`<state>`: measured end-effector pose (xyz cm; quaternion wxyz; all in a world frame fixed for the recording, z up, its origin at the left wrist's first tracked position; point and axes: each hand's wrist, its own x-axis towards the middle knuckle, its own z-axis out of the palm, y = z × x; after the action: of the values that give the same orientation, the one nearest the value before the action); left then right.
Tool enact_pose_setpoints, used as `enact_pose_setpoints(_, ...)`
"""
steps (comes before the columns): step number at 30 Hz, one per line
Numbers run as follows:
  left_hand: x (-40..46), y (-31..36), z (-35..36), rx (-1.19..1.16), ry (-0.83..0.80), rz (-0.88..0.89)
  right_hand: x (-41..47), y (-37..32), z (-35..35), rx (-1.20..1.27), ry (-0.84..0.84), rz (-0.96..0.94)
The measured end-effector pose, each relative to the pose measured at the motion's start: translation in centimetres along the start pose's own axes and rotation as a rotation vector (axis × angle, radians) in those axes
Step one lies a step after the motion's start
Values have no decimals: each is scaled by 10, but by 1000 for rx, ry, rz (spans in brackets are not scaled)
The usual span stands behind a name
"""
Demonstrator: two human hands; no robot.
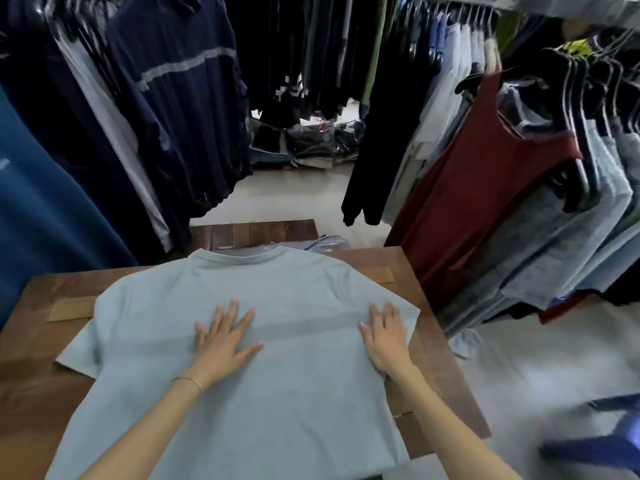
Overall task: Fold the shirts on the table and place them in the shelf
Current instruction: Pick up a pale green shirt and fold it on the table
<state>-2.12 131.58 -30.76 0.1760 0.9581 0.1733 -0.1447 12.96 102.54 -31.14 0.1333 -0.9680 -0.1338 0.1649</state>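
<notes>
Two hands lie flat on the pale blue shirt (242, 341), which is spread across the tabletop (52, 393) with its collar toward the far edge and its hem over the near edge. The left hand (221, 341) presses the chest area with fingers straight and splayed, gripping nothing. The right hand (386, 337) presses near the right side seam with fingers straight, also gripping nothing. The right sleeve appears already turned in; the left sleeve (81, 344) is still extended toward the left edge.

Risks, as judged:
- Uneven palm pressure can drag the fabric and set creases into the fold
- The overhanging hem can pull the shirt off the near edge once the hands lift
- A skewed sleeve fold yields a lopsided stack on the shelf, which is not in view
</notes>
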Motion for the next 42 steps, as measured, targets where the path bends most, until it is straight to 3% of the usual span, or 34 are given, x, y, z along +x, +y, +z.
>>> enact_pose_setpoints(7, -1, 4, 12, -34, 111, 11, 23, 23, -17, -110, -87, 19)
enact_pose_setpoints(12, -10, -43, -8, -177, 314, -214, 55, -11, -42, -148, -165, 240)
enact_pose_setpoints(14, -19, -65, -18, -264, 532, -332, 60, -43, -39, -150, -51, 116)
enact_pose_setpoints(16, -31, -85, -27, -306, 683, -539, 56, -83, -25, -100, 34, -141)
enact_pose_setpoints(18, -41, -102, -34, -379, 679, -777, 46, -122, -3, -61, -11, -341)
enact_pose_setpoints(20, -48, -115, -38, -453, 594, -901, 40, -151, 22, -122, -88, -444)
enact_pose_setpoints(25, -52, -126, -44, -510, 509, -787, 38, -163, 57, -206, -74, -483)
enact_pose_setpoints(28, -55, -130, -56, -779, 614, -717, 36, -162, 58, -202, -63, -478)
enact_pose_setpoints(30, -63, -137, -63, -831, 696, -732, 37, -163, 59, -203, -60, -479)
enact_pose_setpoints(36, -101, -170, -46, -627, 655, -870, 36, -164, 57, -195, -50, -471)
enact_pose_setpoints(40, -81, -166, -56, -580, 780, -946, 45, -169, 35, -274, -87, -495)
enact_pose_setpoints(42, -63, -163, -64, -462, 831, -894, 56, -168, 22, -218, -113, -505)
